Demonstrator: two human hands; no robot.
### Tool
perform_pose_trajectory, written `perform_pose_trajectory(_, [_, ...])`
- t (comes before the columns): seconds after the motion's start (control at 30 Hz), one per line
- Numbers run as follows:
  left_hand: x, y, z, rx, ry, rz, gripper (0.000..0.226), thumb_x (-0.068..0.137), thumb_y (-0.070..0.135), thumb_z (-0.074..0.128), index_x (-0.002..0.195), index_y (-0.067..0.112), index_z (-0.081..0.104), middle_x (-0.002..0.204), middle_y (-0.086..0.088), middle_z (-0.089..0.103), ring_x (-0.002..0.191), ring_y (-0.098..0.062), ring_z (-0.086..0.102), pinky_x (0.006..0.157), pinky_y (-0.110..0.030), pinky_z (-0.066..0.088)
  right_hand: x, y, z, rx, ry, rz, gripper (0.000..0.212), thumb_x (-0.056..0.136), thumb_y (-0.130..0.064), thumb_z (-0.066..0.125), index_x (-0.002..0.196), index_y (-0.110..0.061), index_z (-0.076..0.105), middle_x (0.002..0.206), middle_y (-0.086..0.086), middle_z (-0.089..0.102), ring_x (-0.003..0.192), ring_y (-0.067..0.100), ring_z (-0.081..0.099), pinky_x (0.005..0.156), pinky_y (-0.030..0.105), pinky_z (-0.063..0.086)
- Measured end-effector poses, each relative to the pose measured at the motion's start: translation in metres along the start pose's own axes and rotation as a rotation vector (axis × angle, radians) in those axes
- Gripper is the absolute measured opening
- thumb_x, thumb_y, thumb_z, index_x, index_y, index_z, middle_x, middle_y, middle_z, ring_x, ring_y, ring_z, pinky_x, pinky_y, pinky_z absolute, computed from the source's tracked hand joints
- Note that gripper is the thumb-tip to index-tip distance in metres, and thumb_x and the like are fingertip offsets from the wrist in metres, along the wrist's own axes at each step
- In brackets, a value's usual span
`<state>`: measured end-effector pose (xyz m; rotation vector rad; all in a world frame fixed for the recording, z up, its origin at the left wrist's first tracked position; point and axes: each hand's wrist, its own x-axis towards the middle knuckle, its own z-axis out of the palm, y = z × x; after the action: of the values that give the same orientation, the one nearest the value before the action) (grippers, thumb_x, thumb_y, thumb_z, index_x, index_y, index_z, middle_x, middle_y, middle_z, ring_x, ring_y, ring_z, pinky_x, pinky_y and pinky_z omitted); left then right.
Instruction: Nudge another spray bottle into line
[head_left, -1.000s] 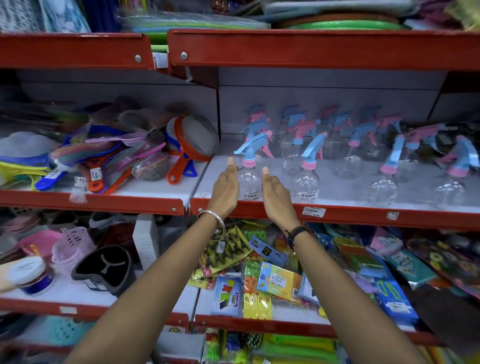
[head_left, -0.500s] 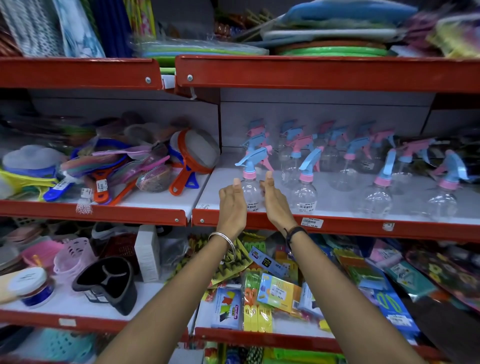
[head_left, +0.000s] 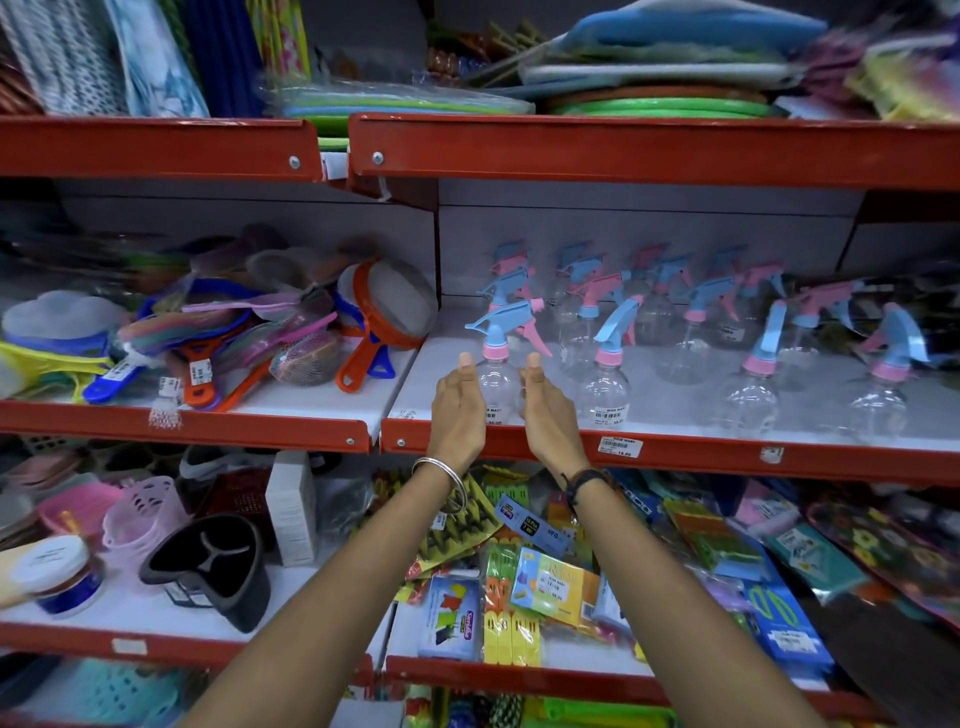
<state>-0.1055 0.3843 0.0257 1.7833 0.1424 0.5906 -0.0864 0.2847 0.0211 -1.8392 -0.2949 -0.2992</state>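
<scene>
The red-edged shelf (head_left: 675, 457) runs across in front of you at wrist height, and its front lip sits directly under both your hands. The shelf above (head_left: 623, 150) overhangs it and caps the headroom over the row of spray bottles (head_left: 748, 395). To your left the shelf section ends at a seam, and beyond it lies the heap of strainers (head_left: 363, 332), the orange one nearest to that corner.

The clear spray bottle (head_left: 496, 382) with the blue trigger and pink collar stands upright at the front left corner, just behind the lip. Its neighbour (head_left: 605, 392) stands near on the right, leaving a narrow gap.

Your left hand (head_left: 457, 410) and right hand (head_left: 550, 415) flank the bottle's body, thumbs up. Whether your fingers curl round it or lie apart you cannot tell.
</scene>
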Motion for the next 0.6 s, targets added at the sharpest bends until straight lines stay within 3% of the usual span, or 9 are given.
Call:
perform_pose_trajectory(0.07, [-0.006,-0.004,0.004,0.026,0.073,0.115,0.056,0.095,0.052,0.019,0.116,0.009,0.049,0.123,-0.011,0.047,0.120,-0.025,0.043,0.102,-0.030,0.030,-0.004,0.003,-0.001,0.018,0.138,-0.043,0.071,0.093,-0.060,0.022,0.094,0.000,0.060,0.087,0.011,0.064,0.084,0.022,0.060,0.078,0.036,0.045])
perform_pose_trajectory(0.13, [-0.018,-0.006,0.011,0.059,0.139,0.295,0.055,0.092,0.051,0.022,0.119,0.009,0.045,0.125,-0.009,0.043,0.119,-0.020,0.039,0.104,-0.029,0.029,-0.012,0.008,-0.007,0.095,0.276,-0.106,0.067,0.091,-0.063,0.026,0.091,-0.008,0.063,0.093,0.008,0.067,0.089,0.020,0.062,0.079,0.041,0.051])
perform_pose_trajectory(0.23, [-0.038,-0.004,0.028,0.081,0.015,0.475,0.047,0.094,0.045,0.026,0.123,0.013,0.043,0.128,-0.005,0.043,0.123,-0.015,0.038,0.106,-0.022,0.028,-0.021,0.014,-0.025,0.148,0.427,-0.237,0.047,0.092,-0.054,0.027,0.088,-0.024,0.063,0.092,-0.003,0.067,0.087,0.010,0.062,0.073,0.037,0.051])
perform_pose_trajectory(0.37, [-0.050,0.009,0.060,-0.016,-0.171,0.389,0.058,0.093,0.051,0.021,0.127,0.009,0.043,0.129,-0.002,0.043,0.122,-0.008,0.038,0.107,-0.016,0.025,-0.009,0.026,-0.060,0.212,0.563,-0.236,0.043,0.094,-0.047,0.029,0.097,-0.020,0.062,0.099,0.000,0.062,0.095,0.013,0.060,0.080,0.026,0.046])
perform_pose_trajectory(0.43, [-0.053,0.017,0.074,-0.050,-0.218,0.264,0.054,0.097,0.044,0.021,0.130,0.008,0.041,0.128,0.001,0.040,0.117,-0.003,0.036,0.105,-0.010,0.022,0.003,0.033,-0.075,0.202,0.524,-0.117,0.045,0.097,-0.046,0.029,0.107,-0.016,0.061,0.109,0.003,0.059,0.105,0.019,0.056,0.086,0.021,0.042])
perform_pose_trajectory(0.5, [-0.053,0.020,0.086,-0.068,-0.259,0.150,0.052,0.099,0.038,0.020,0.136,0.006,0.037,0.135,0.004,0.037,0.122,-0.003,0.034,0.109,-0.011,0.019,0.014,0.038,-0.087,0.146,0.375,0.027,0.055,0.097,-0.051,0.025,0.125,-0.013,0.053,0.130,0.006,0.053,0.123,0.021,0.048,0.100,0.026,0.036])
perform_pose_trajectory(0.6, [-0.055,0.019,0.096,-0.069,-0.289,0.056,0.063,0.095,0.050,0.014,0.145,0.014,0.028,0.155,-0.004,0.026,0.142,-0.013,0.023,0.118,-0.027,0.012,0.021,0.040,-0.100,0.099,0.136,0.144,0.069,0.093,-0.061,0.015,0.139,-0.017,0.042,0.142,0.002,0.045,0.129,0.016,0.041,0.108,0.033,0.029])
